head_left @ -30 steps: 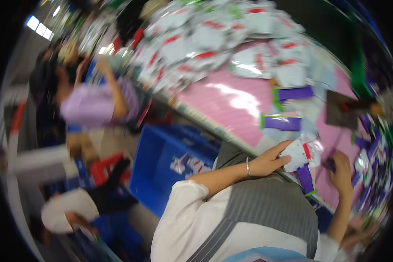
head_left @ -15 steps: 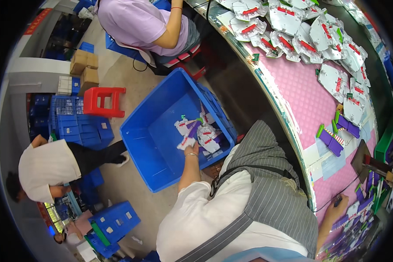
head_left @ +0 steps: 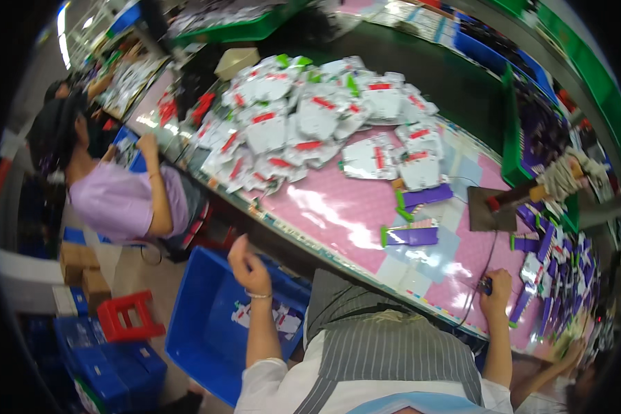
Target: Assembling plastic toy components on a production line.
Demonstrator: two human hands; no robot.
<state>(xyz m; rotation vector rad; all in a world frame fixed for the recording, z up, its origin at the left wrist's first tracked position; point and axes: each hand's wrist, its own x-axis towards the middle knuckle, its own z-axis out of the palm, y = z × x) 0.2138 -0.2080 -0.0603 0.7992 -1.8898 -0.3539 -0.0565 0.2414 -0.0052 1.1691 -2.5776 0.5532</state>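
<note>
My left hand [head_left: 249, 268] is raised above the blue bin [head_left: 184, 338], its fingers loosely stretched and nothing visible in them. White and purple plastic assemblies [head_left: 283, 317] lie in the bin under my forearm. At the table's near edge, my right hand [head_left: 497, 295] is closed round a small dark corded tool [head_left: 486, 285], whose kind I cannot make out. Two purple parts with green ends, one nearer [head_left: 412, 236] and one farther [head_left: 428, 196], lie on the pink mat [head_left: 303, 217]. Beyond them, several white plastic shells with red strips [head_left: 317, 114] form a large heap.
A dark plate with a wrapped handle [head_left: 493, 209] stands beside purple assemblies [head_left: 552, 276] piled on the right. Another person's hand [head_left: 571, 355] is near that pile. A person in a lilac shirt [head_left: 117, 200] sits to the left, with a red stool [head_left: 130, 316] nearby.
My left hand has let go of the white and purple assembly and risen out of the bin. The view has swung toward the table. My right hand still holds the corded tool.
</note>
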